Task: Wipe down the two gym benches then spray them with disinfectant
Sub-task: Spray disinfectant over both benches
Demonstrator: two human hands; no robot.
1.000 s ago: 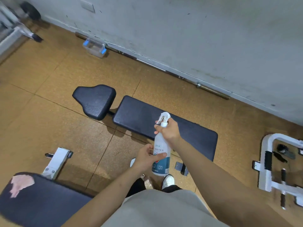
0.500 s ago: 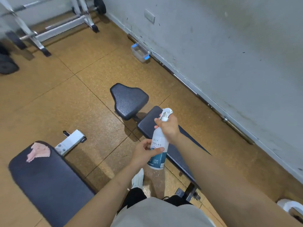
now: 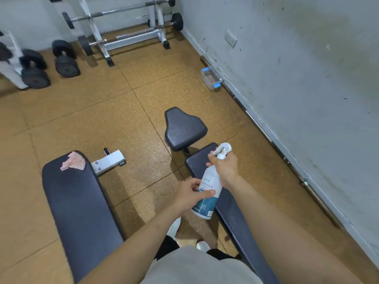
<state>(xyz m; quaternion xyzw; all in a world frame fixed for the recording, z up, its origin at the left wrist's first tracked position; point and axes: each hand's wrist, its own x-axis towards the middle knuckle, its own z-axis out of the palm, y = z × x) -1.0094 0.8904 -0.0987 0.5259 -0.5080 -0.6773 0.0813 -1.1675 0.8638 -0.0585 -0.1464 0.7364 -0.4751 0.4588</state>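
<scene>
The right hand (image 3: 224, 168) grips the bottle (image 3: 209, 191) at its neck, apparently ready for the trigger; the left hand (image 3: 189, 194) pinches its body, steadying it above the right bench's (image 3: 231, 214) left edge; the cloth (image 3: 72, 163) lies on the left bench's (image 3: 80, 203) far end.

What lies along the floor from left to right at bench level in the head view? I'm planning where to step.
Left bench with the pink cloth → white bench foot → left hand → spray bottle → right hand → barbell along the wall.
</scene>
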